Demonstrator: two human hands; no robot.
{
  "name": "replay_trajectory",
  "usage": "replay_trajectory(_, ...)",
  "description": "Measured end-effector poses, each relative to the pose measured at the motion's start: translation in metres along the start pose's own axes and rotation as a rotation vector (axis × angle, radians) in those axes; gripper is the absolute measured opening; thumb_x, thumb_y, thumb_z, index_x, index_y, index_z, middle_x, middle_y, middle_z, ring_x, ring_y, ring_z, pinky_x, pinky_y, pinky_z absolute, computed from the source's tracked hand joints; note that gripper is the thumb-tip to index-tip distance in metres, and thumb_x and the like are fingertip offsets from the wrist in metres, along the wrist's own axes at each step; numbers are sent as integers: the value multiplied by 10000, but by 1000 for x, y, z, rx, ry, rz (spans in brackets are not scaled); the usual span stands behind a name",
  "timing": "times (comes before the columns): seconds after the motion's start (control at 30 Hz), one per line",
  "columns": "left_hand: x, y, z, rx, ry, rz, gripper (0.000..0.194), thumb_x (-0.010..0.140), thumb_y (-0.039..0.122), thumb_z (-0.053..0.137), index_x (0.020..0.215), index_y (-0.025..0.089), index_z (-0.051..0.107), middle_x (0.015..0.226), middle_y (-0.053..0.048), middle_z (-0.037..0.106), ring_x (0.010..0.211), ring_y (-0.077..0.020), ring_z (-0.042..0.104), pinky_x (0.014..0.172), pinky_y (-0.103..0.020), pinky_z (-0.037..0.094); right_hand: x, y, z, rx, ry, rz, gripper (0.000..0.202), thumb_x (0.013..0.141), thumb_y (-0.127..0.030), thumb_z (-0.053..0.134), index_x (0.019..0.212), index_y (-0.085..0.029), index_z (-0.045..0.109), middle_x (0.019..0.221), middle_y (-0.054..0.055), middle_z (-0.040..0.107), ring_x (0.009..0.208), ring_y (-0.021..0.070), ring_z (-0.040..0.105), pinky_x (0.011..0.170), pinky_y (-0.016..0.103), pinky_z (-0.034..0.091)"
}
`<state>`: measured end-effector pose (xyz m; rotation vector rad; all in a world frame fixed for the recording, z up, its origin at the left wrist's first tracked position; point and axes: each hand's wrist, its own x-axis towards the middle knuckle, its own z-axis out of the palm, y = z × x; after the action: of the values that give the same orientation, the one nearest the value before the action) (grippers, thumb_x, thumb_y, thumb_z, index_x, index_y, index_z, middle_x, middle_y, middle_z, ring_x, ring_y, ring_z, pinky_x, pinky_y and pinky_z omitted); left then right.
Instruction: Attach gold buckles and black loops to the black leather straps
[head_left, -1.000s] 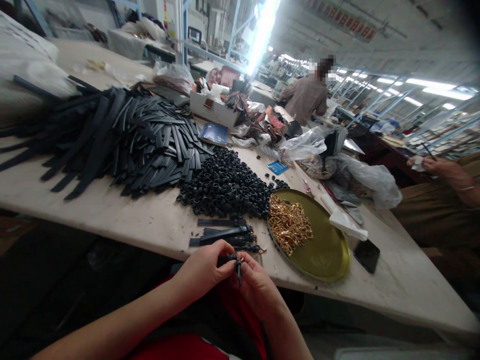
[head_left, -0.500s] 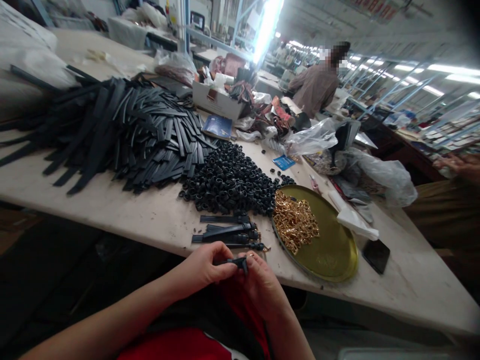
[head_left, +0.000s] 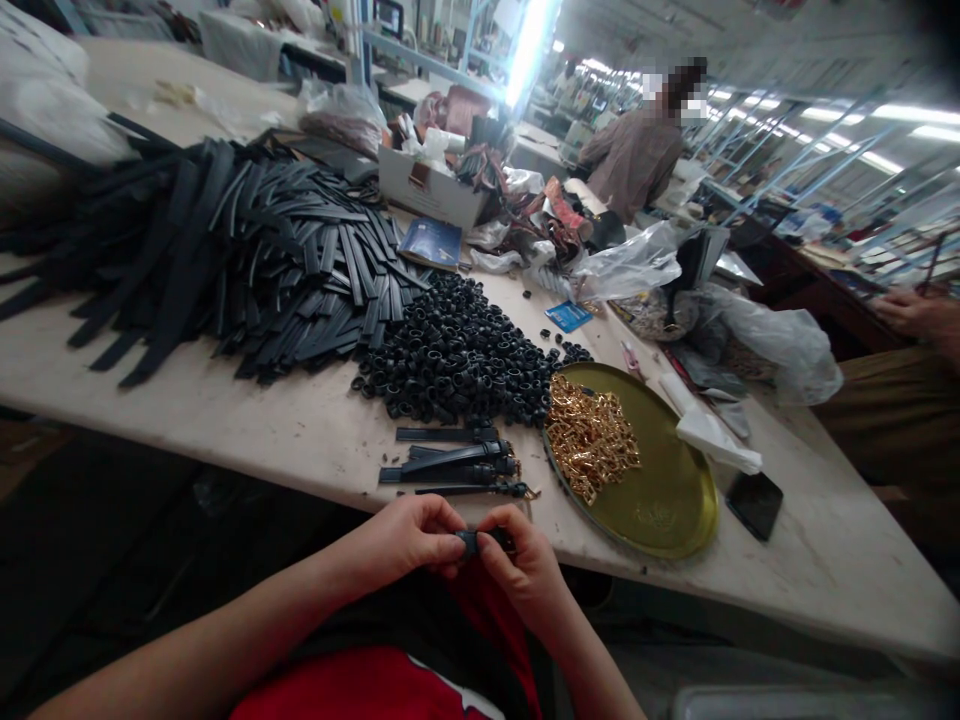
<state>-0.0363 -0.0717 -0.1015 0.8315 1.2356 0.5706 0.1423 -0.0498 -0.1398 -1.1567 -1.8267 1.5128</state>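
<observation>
Between my hands, just off the table's front edge, is a short dark strap. My left hand pinches its left end. The fingers of my right hand are closed on the right part, where a bit of gold shows. Several black straps with gold buckles at their right ends lie on the table beyond my hands. Behind them is a heap of small black loops. A round olive-gold tray at the right holds a pile of gold buckles.
A big pile of long black straps covers the left of the table. Farther back are a box, a blue booklet and plastic bags. A phone lies right of the tray. One person stands behind; another's hand shows at right.
My hands have shifted slightly, and the strap between them has turned. My right hand's fingers now bend over its right part. The view has moved a little.
</observation>
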Motion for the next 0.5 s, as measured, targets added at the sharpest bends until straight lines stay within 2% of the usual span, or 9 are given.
replay_trajectory(0.13, -3, -3, 6, 80, -39, 14, 237, 660, 312, 610, 794, 120, 576, 672, -8, 637, 614, -132, 578, 581, -226, 419, -9, -4, -3, -110, -70, -41, 63, 816, -234, 470, 796, -197, 517, 710, -24, 537, 651, 108, 485, 571, 207, 358)
replay_trajectory(0.3, -8, -9, 8, 266, -43, 115, 243, 720, 326, 541, 854, 131, 596, 699, -11, 644, 637, -137, 581, 570, -211, 428, -19, -1, 4, -209, -12, -97, 82, 843, -238, 424, 847, -200, 497, 773, 2, 575, 711, 131, 531, 635, 231, 394)
replay_trajectory(0.4, -13, -7, 7, 460, -87, 102, 275, 783, 382, 449, 763, 145, 586, 650, -1, 617, 541, -115, 549, 481, -188, 386, -19, 1, 9, -294, 36, -147, 124, 864, -262, 386, 898, -202, 489, 793, 19, 589, 732, 151, 548, 654, 258, 401)
replay_trajectory(0.5, -17, 0, 9, 630, -79, 114, 317, 810, 385, 390, 668, 152, 552, 576, 14, 563, 475, -99, 501, 430, -178, 335, -17, 1, 11, -348, 46, -183, 147, 875, -265, 358, 893, -201, 489, 772, 24, 591, 716, 160, 550, 638, 267, 402)
